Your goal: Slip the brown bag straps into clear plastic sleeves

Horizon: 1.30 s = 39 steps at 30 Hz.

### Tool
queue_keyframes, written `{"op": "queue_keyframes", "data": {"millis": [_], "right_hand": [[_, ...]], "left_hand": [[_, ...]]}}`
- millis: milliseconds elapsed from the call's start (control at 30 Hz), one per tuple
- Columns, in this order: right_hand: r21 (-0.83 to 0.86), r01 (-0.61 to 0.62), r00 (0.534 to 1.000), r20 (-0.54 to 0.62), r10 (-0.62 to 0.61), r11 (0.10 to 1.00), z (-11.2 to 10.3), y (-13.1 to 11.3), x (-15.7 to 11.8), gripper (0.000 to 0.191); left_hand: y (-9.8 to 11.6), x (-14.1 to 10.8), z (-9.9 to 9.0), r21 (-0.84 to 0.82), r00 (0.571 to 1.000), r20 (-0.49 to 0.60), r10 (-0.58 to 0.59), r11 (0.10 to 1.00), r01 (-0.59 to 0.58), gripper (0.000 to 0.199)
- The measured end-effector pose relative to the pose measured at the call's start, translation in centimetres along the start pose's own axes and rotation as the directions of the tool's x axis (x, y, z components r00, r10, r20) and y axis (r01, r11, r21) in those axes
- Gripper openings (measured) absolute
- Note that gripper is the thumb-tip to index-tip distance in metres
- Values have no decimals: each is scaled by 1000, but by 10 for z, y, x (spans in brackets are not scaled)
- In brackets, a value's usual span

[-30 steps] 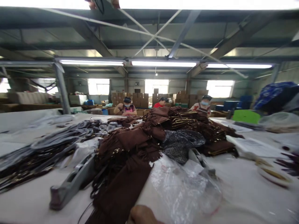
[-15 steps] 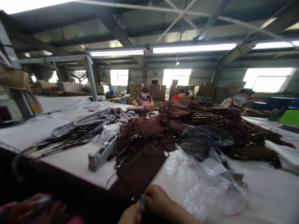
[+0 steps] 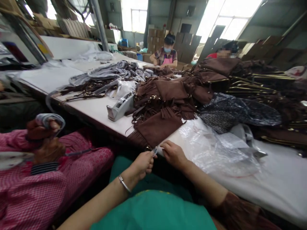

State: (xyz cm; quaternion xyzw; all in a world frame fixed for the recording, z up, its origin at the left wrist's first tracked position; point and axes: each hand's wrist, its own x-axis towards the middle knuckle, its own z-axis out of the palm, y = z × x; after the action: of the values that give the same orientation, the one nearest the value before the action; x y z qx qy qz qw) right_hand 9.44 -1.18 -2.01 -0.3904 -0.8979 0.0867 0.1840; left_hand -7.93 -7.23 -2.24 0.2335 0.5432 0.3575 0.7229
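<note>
My left hand point(image 3: 144, 163), with a silver bangle on its wrist, is closed on a small strip of shiny clear plastic point(image 3: 155, 150) at the table's front edge. The strip is by a metal ring at the near corner of a brown fringed bag point(image 3: 159, 127), which lies flat on the table. Just right of the strip, my right hand point(image 3: 174, 155) has its fingers bent in and their tips close together. Whatever may be between them is too small to make out. A clear plastic bag point(image 3: 211, 147) lies beyond my right hand.
A grey tape dispenser point(image 3: 121, 107) stands left of the brown bags point(image 3: 171, 91) piled across the table. Behind it lie plastic-wrapped straps point(image 3: 103, 75). At my left a co-worker's hands point(image 3: 49, 137) hold a wrapped roll point(image 3: 50, 118). Another person point(image 3: 166, 52) sits across the table.
The view has tipped down, bringing my forearms and green apron into sight. My hands remain at the bag's near corner; my right fingertips now sit slightly apart from the left hand.
</note>
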Motion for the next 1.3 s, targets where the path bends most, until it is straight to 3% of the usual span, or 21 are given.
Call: {"op": "queue_keyframes", "data": {"millis": [100, 233, 300, 367, 467, 533, 600, 733, 833, 1000, 1067, 1167, 1233, 1300], "right_hand": [[45, 221, 973, -74, -218, 974, 4, -1, -5, 23], [-23, 310, 946, -93, -311, 950, 8, -4, 0, 19], [-27, 354, 933, -58, -355, 935, 8, -3, 3, 18], [-14, 368, 929, -17, -369, 930, 6, -2, 7, 18], [12, 327, 944, 55, -327, 945, 3, -2, 10, 17], [10, 289, 949, 125, -288, 957, 1, -4, 13, 14], [-7, 264, 946, 199, -257, 965, -2, -7, 16, 12], [-8, 238, 942, 244, -229, 971, -8, -12, 21, 17], [28, 282, 932, 228, -281, 959, -11, -12, 25, 23], [21, 372, 895, 255, -365, 928, -6, -9, 30, 19], [4, 385, 895, 242, -375, 923, -4, -8, 29, 22], [-9, 378, 907, 206, -369, 926, -1, -8, 25, 27], [0, 363, 917, 175, -358, 932, 0, -9, 23, 26], [13, 352, 925, 150, -350, 936, 0, -10, 21, 25]], "left_hand": [[3, -1, 0, -37, 999, 36, -22, 999, 23, 36], [-1, -1, 6, 40, 1000, -9, -15, 999, 15, 30], [-8, 1, 8, 169, 995, -62, 77, 983, -65, 30], [-16, 3, 8, 368, 952, -94, 290, 899, -237, 32], [-23, 2, 6, 639, 823, -20, 568, 640, -426, 35], [-24, 1, 5, 745, 809, 20, 588, 531, -404, 33], [-23, -1, 4, 800, 833, 6, 553, 497, -336, 31], [-19, -2, 3, 761, 857, -58, 512, 579, -293, 26], [-17, -2, 2, 718, 866, -81, 494, 632, -293, 22], [-16, 0, -3, 770, 841, -9, 541, 540, -340, 30], [-15, 2, -4, 753, 837, 20, 547, 543, -373, 32], [-13, 4, -1, 600, 893, -35, 448, 724, -340, 30], [-12, 4, 1, 403, 956, -68, 285, 885, -235, 28], [-10, 2, 3, 190, 991, -34, 126, 975, -118, 29]]}}
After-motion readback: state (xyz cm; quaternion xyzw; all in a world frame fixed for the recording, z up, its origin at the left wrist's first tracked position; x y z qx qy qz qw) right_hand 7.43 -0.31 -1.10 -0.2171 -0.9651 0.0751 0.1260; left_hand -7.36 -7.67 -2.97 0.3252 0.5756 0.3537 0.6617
